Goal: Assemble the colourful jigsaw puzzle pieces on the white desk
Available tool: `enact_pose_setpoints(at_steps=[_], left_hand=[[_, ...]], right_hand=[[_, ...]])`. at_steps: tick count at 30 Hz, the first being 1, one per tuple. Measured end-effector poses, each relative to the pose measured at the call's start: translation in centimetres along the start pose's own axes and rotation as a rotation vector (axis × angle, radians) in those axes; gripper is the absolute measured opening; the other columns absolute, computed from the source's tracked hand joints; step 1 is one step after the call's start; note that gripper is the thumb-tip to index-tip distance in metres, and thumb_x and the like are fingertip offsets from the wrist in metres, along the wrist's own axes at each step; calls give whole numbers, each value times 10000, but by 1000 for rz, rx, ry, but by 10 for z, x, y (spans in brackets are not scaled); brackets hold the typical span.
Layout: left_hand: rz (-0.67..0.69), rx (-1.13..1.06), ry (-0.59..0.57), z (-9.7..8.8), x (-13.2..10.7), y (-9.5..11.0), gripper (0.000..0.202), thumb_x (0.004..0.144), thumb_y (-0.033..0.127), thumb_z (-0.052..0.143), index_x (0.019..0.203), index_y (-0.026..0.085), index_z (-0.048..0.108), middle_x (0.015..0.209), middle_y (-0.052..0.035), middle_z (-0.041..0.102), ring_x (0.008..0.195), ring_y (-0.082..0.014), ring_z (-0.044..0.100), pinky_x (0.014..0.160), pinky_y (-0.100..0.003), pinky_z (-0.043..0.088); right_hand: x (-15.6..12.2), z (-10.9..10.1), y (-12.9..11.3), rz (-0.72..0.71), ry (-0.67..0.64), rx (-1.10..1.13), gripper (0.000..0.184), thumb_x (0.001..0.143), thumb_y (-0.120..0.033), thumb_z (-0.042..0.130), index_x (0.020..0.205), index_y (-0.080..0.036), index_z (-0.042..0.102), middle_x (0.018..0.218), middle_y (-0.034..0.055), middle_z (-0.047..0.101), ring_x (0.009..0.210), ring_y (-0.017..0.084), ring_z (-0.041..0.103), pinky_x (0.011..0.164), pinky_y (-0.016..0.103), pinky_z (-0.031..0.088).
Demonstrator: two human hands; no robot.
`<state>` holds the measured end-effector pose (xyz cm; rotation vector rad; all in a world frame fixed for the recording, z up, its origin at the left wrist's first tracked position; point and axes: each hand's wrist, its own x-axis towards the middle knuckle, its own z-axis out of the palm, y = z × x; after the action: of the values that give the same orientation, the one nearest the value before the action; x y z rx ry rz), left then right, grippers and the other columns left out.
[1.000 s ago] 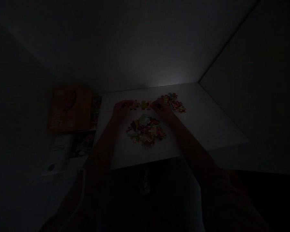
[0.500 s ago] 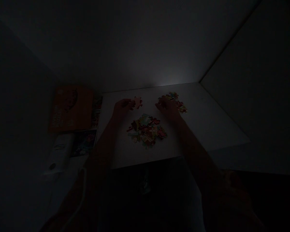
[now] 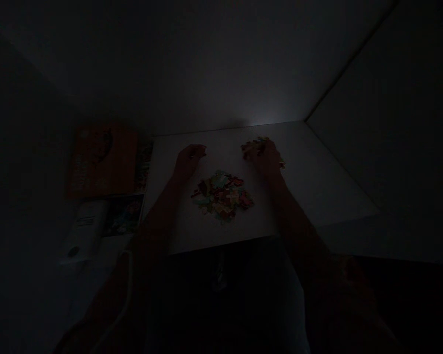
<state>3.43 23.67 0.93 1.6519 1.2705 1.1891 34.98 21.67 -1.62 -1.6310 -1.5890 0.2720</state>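
The view is very dark. My left hand [image 3: 187,161] is held above the left part of the white tabletop, its fingers pinched on a puzzle piece [image 3: 204,152] that shows only in part. Farther right, my right hand [image 3: 268,158] reaches over a group of puzzle pieces [image 3: 251,146] near the back edge. Its bent fingers touch or hover just over that group and cover much of it; darkness hides whether they grip one. Between my forearms lies a loose heap of mixed puzzle pieces [image 3: 223,196], red, green and pale.
An orange box [image 3: 101,160] stands at the left, beside the white table [image 3: 317,172]. Below it are a dark colourful picture sheet [image 3: 123,215] and a white boxy object [image 3: 84,228]. A wall [image 3: 206,64] rises behind the table, and a pale cord [image 3: 128,280] runs by my left arm.
The piece in my left hand has turned and shows far less of its pale pink face. My right hand has shifted right, farther over the back group of pieces. The view tilted slightly.
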Motion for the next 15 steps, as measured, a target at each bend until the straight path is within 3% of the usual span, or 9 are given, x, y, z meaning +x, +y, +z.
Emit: enact_pose_setpoints(at_steps=[2, 3, 6, 9, 12, 15], left_hand=[[12, 35, 2, -1, 0, -2, 419, 1053, 619, 737, 1134, 214, 810, 1127, -116, 877, 1107, -268, 824, 1023, -395, 648], [22, 61, -10, 0, -2, -3, 412, 1049, 616, 742, 1134, 219, 811, 1151, -115, 878, 1122, -272, 820, 1027, -399, 644], [39, 138, -51, 2, -7, -2, 389, 1023, 599, 769, 1117, 225, 815, 1187, -114, 874, 1129, -280, 814, 1036, -412, 637], [30, 165, -60, 4, -10, 1, 365, 1008, 569, 768, 1113, 222, 814, 1204, -116, 871, 1105, -276, 809, 1020, -413, 640], [17, 167, -51, 4, -9, 3, 355, 1004, 553, 769, 1107, 216, 817, 1213, -121, 874, 1100, -278, 806, 1019, -418, 641], [10, 158, -42, 2, -8, 4, 338, 1022, 540, 758, 1099, 217, 820, 1202, -116, 880, 1129, -287, 806, 1037, -424, 641]], right_hand=[[0, 1, 5, 113, 121, -85, 449, 1074, -603, 711, 1319, -235, 631, 1244, 165, 729, 1135, 378, 733, 1122, 641, 563], [-2, 3, 3, 103, 124, -111, 440, 1055, -556, 729, 1336, -229, 641, 1271, 171, 737, 1169, 386, 730, 1154, 653, 549], [-13, 8, -11, -110, -23, -197, 370, 1037, -399, 708, 1360, -220, 720, 1420, 197, 768, 1359, 416, 696, 1263, 669, 477], [-23, 7, -25, -235, -169, -312, 397, 1128, -369, 620, 1471, -250, 780, 1677, 178, 707, 1609, 436, 567, 1358, 688, 370], [-25, 2, -29, -216, -270, -419, 479, 1225, -376, 480, 1587, -287, 781, 1778, 139, 660, 1662, 426, 519, 1377, 696, 340], [-21, -1, -24, -114, -267, -514, 534, 1254, -391, 427, 1678, -327, 744, 1822, 125, 623, 1651, 438, 520, 1384, 746, 321]])
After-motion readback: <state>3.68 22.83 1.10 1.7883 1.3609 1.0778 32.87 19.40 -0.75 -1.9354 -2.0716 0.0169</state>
